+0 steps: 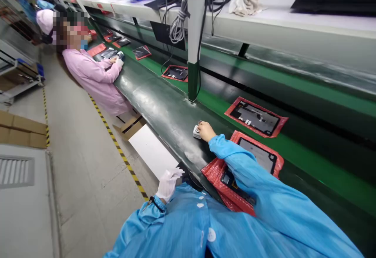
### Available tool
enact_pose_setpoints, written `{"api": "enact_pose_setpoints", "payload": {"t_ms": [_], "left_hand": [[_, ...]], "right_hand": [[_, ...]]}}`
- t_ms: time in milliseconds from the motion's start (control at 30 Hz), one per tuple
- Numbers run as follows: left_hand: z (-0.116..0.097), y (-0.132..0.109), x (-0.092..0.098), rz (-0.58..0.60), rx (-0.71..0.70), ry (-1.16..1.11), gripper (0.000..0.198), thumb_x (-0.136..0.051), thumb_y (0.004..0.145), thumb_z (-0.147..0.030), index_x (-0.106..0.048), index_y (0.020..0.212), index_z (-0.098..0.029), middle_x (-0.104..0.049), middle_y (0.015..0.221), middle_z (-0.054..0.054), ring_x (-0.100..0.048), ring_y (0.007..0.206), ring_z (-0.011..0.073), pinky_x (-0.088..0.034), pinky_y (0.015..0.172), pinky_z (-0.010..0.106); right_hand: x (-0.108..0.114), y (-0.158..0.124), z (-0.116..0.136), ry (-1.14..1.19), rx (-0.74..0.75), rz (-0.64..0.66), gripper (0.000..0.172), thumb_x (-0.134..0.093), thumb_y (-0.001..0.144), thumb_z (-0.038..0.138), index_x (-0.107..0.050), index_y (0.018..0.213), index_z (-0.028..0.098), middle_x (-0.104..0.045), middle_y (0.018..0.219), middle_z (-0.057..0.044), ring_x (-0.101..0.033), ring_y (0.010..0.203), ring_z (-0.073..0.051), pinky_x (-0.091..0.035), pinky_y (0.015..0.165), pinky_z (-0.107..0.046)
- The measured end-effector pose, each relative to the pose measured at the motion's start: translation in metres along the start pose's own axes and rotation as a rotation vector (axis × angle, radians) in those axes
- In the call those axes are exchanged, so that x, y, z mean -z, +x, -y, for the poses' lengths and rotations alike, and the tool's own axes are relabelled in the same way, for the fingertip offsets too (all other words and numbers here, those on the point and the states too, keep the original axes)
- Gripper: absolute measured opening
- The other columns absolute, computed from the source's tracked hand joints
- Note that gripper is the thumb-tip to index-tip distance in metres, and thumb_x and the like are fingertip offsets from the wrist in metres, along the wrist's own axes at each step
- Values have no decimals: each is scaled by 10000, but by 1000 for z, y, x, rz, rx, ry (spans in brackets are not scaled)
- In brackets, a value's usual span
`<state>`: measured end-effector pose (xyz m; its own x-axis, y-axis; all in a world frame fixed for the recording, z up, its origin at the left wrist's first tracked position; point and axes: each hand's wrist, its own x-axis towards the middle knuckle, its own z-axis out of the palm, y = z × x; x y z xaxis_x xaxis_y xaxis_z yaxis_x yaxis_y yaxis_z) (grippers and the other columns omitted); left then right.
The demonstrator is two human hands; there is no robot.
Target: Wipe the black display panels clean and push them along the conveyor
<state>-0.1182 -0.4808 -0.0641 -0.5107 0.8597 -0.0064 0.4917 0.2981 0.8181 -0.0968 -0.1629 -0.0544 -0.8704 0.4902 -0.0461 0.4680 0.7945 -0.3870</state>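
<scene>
The person's right hand (pixel 206 131) rests on the dark green conveyor bench (pixel 164 109), its fingers (pixel 199 123) curved narrowly over a small white plastic object (pixel 196 132), which sits on the belt just beside a red padded pouch (pixel 216 175) lying partly under the blue sleeve (pixel 235 158). The left hand (pixel 169 183), in a white glove, hangs near the bench edge with its fingers held together around nothing visible. Farther along, another red padded pouch (pixel 255 117) lies on the belt's green strip, and a co-worker in a pink smock (pixel 94 80) works at the bench.
</scene>
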Motion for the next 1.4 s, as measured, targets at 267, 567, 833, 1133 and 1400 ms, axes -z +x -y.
{"api": "enact_pose_setpoints", "payload": {"t_ms": [267, 567, 833, 1133, 1400], "left_hand": [[-2, 8, 5, 88, -12, -12, 285, -435, 889, -200, -713, 951, -205, -727, 1045, 57, -656, 1033, 177, -524, 956, 331], [-1, 27, -3, 148, -353, 63, 305, -392, 950, -241, -685, 1022, -197, -723, 1047, 55, -678, 977, 168, -582, 868, 320], [-64, 64, -65, 371, -791, 284, 370, -432, 949, -239, -520, 1304, -184, -589, 1320, 55, -494, 1272, 183, -371, 1121, 400], [-81, 74, -101, 537, -830, 484, 530, -556, 868, -391, -498, 1308, -103, -548, 1350, 116, -423, 1309, 245, -251, 1155, 419], [-79, 70, -100, 514, -827, 519, 519, -530, 884, -389, -488, 1322, -113, -564, 1334, 104, -408, 1319, 225, -226, 1167, 409]], "right_hand": [[5, -3, 9, -29, -8, -8, 274, -445, 766, 13, -717, 798, 26, -652, 903, -202, -539, 851, -244, -381, 755, -324], [22, -19, -1, 82, -183, -132, 264, -500, 819, 77, -708, 967, 147, -678, 1003, -94, -572, 948, -196, -417, 874, -291], [45, -134, -114, 197, -416, -480, 178, -553, 743, 106, -718, 784, 157, -704, 876, -96, -603, 883, -246, -466, 866, -395], [3, -169, -91, 251, -110, -289, 206, -542, 806, 99, -719, 740, 182, -695, 837, -80, -596, 831, -200, -473, 826, -365], [5, -152, -105, 253, -195, -386, 224, -501, 834, 87, -695, 747, 158, -678, 853, -88, -579, 844, -203, -461, 844, -364]]}}
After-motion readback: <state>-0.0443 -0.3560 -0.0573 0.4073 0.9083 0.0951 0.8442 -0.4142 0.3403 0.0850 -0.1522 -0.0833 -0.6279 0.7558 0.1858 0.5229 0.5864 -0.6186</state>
